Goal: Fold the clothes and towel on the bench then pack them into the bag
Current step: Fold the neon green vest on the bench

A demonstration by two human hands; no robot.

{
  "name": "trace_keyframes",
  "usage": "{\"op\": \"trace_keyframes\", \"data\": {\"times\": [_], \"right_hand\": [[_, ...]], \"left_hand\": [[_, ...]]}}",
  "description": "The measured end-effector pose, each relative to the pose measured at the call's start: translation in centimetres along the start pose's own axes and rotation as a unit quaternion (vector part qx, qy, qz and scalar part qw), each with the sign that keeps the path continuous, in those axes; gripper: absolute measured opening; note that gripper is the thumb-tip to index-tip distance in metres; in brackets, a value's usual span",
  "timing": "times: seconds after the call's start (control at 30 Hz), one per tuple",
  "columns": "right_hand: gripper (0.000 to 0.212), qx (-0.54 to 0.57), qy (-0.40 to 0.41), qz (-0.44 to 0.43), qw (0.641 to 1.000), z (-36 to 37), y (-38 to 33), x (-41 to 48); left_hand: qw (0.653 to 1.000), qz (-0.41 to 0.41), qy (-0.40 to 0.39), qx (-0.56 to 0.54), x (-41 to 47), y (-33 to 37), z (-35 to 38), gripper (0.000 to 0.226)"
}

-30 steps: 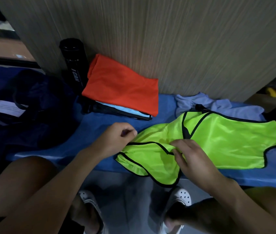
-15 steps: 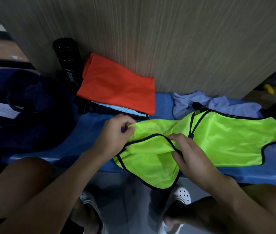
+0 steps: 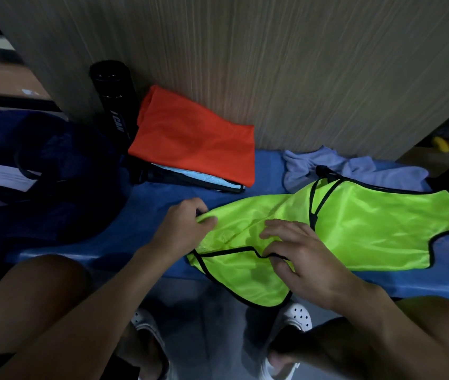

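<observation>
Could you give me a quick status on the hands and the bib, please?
Left hand pinches neon bib at left edge; right hand spread flat on it. Bib unfolded on blue bench, corner hanging off front. Lilac towel crumpled behind it.

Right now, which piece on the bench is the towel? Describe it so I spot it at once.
Follow the blue bench along the wooden wall to its right end. Behind the neon-yellow bib, against the wall, lies the towel: a pale lavender cloth. It alone is crumpled and plain, unlike the black-trimmed bib and the folded orange top at left.
</observation>
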State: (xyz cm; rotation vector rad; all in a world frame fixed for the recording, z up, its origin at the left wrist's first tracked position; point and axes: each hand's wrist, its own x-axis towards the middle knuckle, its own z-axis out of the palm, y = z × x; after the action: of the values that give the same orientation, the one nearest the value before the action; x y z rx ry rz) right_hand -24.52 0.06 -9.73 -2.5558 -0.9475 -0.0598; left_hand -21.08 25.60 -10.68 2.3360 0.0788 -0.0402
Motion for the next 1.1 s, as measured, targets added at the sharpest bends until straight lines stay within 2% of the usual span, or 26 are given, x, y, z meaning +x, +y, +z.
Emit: {"op": "trace_keyframes", "data": {"times": [0.07,0.1,0.2,0.27,0.33,0.4,0.47,0.53,0.63,0.83,0.9,1.0,1.03,1.1], "right_hand": [[0.027,0.009,0.011,0.013,1.0,0.2,-0.1,0.2],[0.029,0.018,0.02,0.026,0.999,0.2,-0.2,0.4],[0.027,0.023,0.069,0.03,0.997,0.0,-0.3,1.3],[0.024,0.012,0.106,0.007,0.994,0.0,-0.3,2.2],[0.022,0.013,0.094,-0.003,0.996,0.3,-0.2,3.3],[0.022,0.013,0.038,0.003,0.999,1.2,-0.1,4.0],[0.028,-0.002,-0.019,0.013,1.0,2.3,0.0,4.2],[0.033,-0.028,-0.05,0.016,0.998,2.8,-0.1,4.2],[0.035,-0.033,-0.061,0.025,0.997,2.4,-0.3,4.3],[0.031,-0.002,-0.06,0.025,0.998,2.2,-0.4,4.2],[0.025,0.015,-0.04,0.024,0.999,2.0,-0.5,4.3],[0.02,0.042,-0.017,0.023,0.999,1.6,-0.5,4.3],[0.02,0.046,-0.015,0.023,0.999,1.5,-0.5,4.2],[0.019,0.05,-0.006,0.023,0.998,1.3,-0.5,4.3]], "left_hand": [[0.999,0.026,0.014,-0.04,-0.1,0.1,0.1,0.004],[0.996,0.058,0.042,-0.059,-0.3,0.5,0.1,0.009],[0.966,0.206,0.126,-0.094,-0.9,1.7,-0.4,0.012],[0.95,0.267,0.125,-0.104,-1.5,2.1,-0.4,0.004],[0.961,0.222,0.114,-0.118,-1.8,1.5,-0.1,0.005],[0.981,0.12,0.101,-0.11,-1.6,0.4,0.1,0.009],[0.992,0.035,0.08,-0.094,-1.2,-0.5,0.1,0.008],[0.997,-0.011,0.033,-0.07,-0.8,-1.0,-0.2,0.011],[0.998,-0.029,-0.008,-0.049,-0.4,-0.8,-0.2,0.023],[0.995,-0.038,-0.008,-0.096,0.9,0.0,0.9,0.015],[0.998,-0.032,-0.011,-0.06,1.2,0.0,1.3,0.026],[0.997,-0.013,-0.013,0.069,1.3,-0.3,1.7,0.047],[0.995,-0.018,-0.01,0.094,1.4,-0.4,1.8,0.049],[0.995,-0.028,0.006,0.096,1.6,-0.6,2.0,0.034]]}}
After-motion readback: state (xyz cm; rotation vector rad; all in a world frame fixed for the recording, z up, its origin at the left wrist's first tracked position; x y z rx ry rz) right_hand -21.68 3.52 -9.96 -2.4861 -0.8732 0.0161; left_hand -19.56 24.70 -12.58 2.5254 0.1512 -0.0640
